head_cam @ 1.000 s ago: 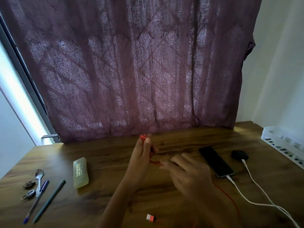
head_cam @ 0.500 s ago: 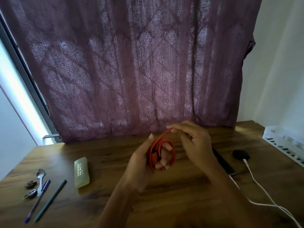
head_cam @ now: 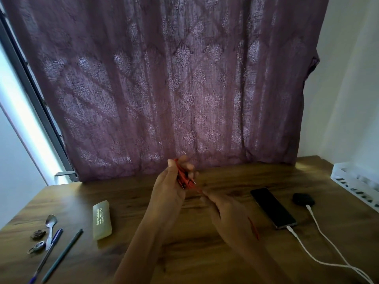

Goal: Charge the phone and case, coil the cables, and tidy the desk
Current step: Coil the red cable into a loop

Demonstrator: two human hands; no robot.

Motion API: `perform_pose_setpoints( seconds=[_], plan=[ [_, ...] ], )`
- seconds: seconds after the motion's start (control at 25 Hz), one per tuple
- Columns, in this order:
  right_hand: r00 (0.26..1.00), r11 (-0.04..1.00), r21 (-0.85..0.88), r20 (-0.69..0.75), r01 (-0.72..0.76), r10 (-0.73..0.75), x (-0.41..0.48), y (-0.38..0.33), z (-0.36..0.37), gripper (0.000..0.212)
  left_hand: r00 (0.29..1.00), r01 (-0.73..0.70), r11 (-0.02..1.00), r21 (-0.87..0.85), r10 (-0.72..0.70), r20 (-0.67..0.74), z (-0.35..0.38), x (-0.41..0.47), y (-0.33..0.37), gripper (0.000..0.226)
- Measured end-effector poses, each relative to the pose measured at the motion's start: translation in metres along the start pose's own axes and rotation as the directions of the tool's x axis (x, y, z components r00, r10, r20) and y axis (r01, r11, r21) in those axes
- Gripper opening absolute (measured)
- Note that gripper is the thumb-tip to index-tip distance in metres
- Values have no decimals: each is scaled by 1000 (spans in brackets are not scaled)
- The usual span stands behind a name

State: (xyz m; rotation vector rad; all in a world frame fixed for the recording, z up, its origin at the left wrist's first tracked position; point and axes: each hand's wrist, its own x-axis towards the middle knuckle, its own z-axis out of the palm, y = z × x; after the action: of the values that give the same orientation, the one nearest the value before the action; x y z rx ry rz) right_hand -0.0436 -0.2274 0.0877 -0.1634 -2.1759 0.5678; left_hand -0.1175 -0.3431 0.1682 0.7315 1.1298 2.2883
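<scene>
My left hand [head_cam: 171,184] is raised above the desk middle and grips a coil of red cable [head_cam: 183,177] between thumb and fingers. A strand of the red cable runs from the coil down into my right hand [head_cam: 227,212], which pinches it just below and right of the coil; a short red piece shows again past the wrist. A black phone [head_cam: 271,208] lies flat to the right with a white cable [head_cam: 320,261] plugged into its near end. A small dark case [head_cam: 303,198] sits further right, a second white cable plugged into it.
A pale green box [head_cam: 102,219] lies left of my arms. At the far left lie a spoon [head_cam: 50,224], two pens [head_cam: 59,253] and small metal bits [head_cam: 38,235]. A white basket [head_cam: 356,185] stands at the right edge. A purple curtain hangs behind the wooden desk [head_cam: 205,253].
My right hand has dropped from above the coil to below and right of it, drawing a strand of red cable down. My left hand still holds the coil.
</scene>
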Motion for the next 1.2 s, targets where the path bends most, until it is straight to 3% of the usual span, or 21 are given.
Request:
perform_pose_setpoints(
  seconds=[0.16,0.28,0.48,0.6,0.76,0.88,1.0,1.2],
  plan=[
    [982,957,-228,-14,181,-189,-7,-5,-4,23,992,-45,925,378,88,-96,-6,2,-8,29],
    [934,878,-344,-3,334,-356,-2,-11,-21,14,989,-112,818,564,149,-20,-6,-3,-19,21],
    [830,728,-452,52,515,-555,25,-21,-52,14,993,-51,753,656,-31,113,-2,-5,-28,18],
    [804,739,-390,7,549,-594,51,-18,-71,16,964,27,801,598,-180,197,7,-8,-18,31],
    [862,864,-141,-95,483,-497,76,-11,-78,25,917,149,917,369,-268,295,19,-11,-2,42],
    [944,937,152,-147,316,-294,82,-5,-70,28,898,282,948,148,-315,307,27,-9,4,46],
    [998,866,497,-56,56,-32,76,-1,-56,14,909,265,960,94,-281,309,32,-9,5,53],
    [978,794,573,77,-204,195,58,-10,-40,22,963,208,977,51,-214,165,29,-4,1,35]
  ],
)
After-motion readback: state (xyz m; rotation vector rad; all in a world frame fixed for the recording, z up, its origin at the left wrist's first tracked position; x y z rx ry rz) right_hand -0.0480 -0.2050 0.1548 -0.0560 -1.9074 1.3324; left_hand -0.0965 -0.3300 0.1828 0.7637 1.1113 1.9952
